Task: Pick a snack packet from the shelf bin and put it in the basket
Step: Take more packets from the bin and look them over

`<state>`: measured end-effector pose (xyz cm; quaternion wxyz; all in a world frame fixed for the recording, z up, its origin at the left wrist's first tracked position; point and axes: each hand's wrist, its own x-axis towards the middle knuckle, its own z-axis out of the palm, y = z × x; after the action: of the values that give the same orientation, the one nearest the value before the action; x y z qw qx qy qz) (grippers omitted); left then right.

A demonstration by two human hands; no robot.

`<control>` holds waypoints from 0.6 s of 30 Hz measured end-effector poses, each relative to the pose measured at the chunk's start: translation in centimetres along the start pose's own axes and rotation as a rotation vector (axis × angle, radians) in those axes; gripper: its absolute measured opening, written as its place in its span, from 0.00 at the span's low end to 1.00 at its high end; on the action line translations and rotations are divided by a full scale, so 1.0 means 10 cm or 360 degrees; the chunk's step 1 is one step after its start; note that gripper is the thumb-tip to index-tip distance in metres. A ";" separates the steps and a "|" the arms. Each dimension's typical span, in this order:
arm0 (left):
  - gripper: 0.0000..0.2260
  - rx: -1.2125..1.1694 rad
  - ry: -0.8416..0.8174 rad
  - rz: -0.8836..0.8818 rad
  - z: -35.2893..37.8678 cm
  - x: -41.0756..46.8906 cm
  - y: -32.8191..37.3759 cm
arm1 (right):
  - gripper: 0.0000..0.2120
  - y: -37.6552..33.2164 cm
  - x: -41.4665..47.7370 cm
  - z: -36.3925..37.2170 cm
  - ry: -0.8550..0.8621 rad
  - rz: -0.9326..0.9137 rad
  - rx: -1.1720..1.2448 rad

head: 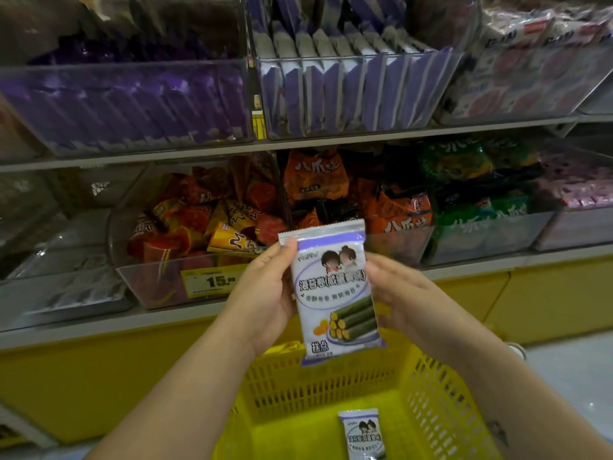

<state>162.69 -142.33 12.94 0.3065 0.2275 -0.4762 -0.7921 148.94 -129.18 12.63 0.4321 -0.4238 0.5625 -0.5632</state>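
I hold a white and purple snack packet [335, 293] upright in front of the shelf, above the yellow basket [441, 386]. My left hand [265, 293] grips its left edge, thumb near the top corner. My right hand [394, 293] holds its right edge from behind. A second packet of the same kind [361, 433] lies on the basket floor. The clear shelf bin [358, 94] on the upper shelf stands full of matching purple and white packets.
Clear bins line two shelves: purple packs [132, 104] upper left, red and yellow cone snacks [205, 224] with a price tag [212, 282], orange bags [391, 207], green bags [471, 180]. A yellow shelf base [547, 300] runs below. Pale floor shows at the right.
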 end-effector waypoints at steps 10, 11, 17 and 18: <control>0.18 0.0162 -0.0432 -0.0434 -0.18 -0.08 0.10 | 0.15 -0.03 -0.03 0.04 -0.0013 0.0296 0.0377; 0.19 0.0131 -0.0451 -0.0439 -0.18 -0.09 0.09 | 0.15 -0.05 -0.03 0.04 -0.0004 0.0299 0.0356; 0.19 0.0077 -0.0522 -0.0452 -0.19 -0.11 0.09 | 0.18 -0.10 -0.04 0.05 -0.0044 0.0314 0.0277; 0.19 0.0068 -0.0545 -0.0449 -0.20 -0.11 0.10 | 0.19 -0.12 -0.04 0.06 -0.0055 0.0313 0.0260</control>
<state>165.04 -143.10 13.05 0.1025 0.1606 -0.5015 -0.8439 149.57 -128.94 13.80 0.5280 -0.3395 0.5462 -0.5547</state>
